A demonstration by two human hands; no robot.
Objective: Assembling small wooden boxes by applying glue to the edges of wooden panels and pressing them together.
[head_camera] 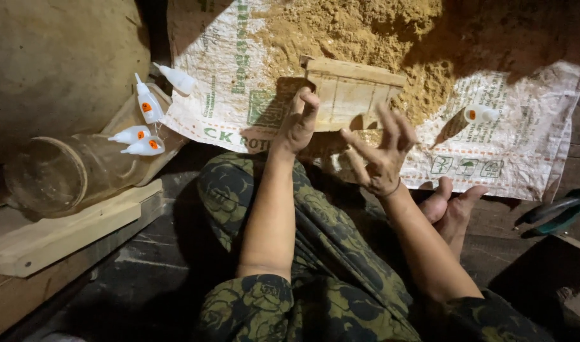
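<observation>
I am sitting on the dark plank floor with a white woven plastic sack spread flat in front of me, and a heap of tan sawdust is lying on its far part. Against the near foot of that heap I am steadying a small pale wooden frame with shallow panels, flat on the sack, its long axis running left to right across my view and tilting slightly down to the right, its panelled face turned up toward me.

My left hand is pressing on the frame's near left corner, fingers curled against the edge rather than wrapped round it. My right hand is hovering just short of the frame's near edge, fingers spread and gripping nothing.

I judge I am in the middle of settling or filling this piece; the next move calls for bringing my right hand down on it without shifting it.

A small white glue bottle with an orange mark is lying on the sack near my right hand, and four more like it are resting to my left.
</observation>
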